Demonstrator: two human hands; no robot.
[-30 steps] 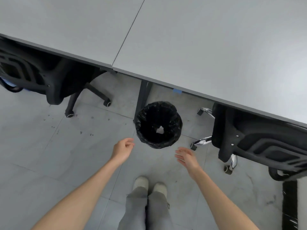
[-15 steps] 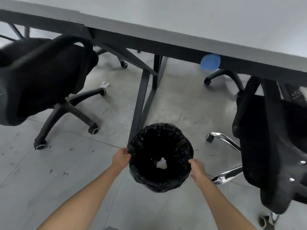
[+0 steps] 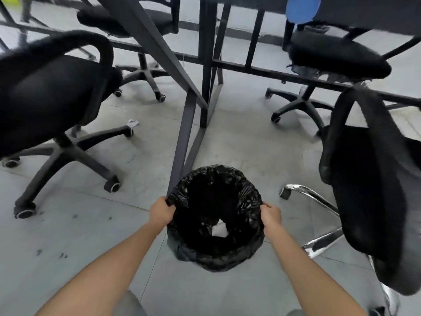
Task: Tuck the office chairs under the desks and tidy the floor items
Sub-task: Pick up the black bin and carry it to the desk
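A round waste bin (image 3: 227, 256) lined with a black plastic bag stands on the grey tiled floor just in front of the dark desk leg (image 3: 185, 135). A white scrap of paper (image 3: 219, 229) lies at its bottom. My left hand (image 3: 161, 212) grips the bin's left rim. My right hand (image 3: 270, 215) grips the right rim. A black office chair (image 3: 52, 92) stands at the left and another black chair (image 3: 373, 179) with a chrome base at the right.
Two more black chairs (image 3: 337, 58) sit under the far side of the desk frame. A crumpled paper scrap (image 3: 132, 123) lies on the floor near the left chair's wheel. A blue round object (image 3: 303, 6) hangs under the desk edge at top right.
I have bent down toward the floor, so the view now looks under the desk. Both hands reached out and took hold of the bin's rim, one on each side.
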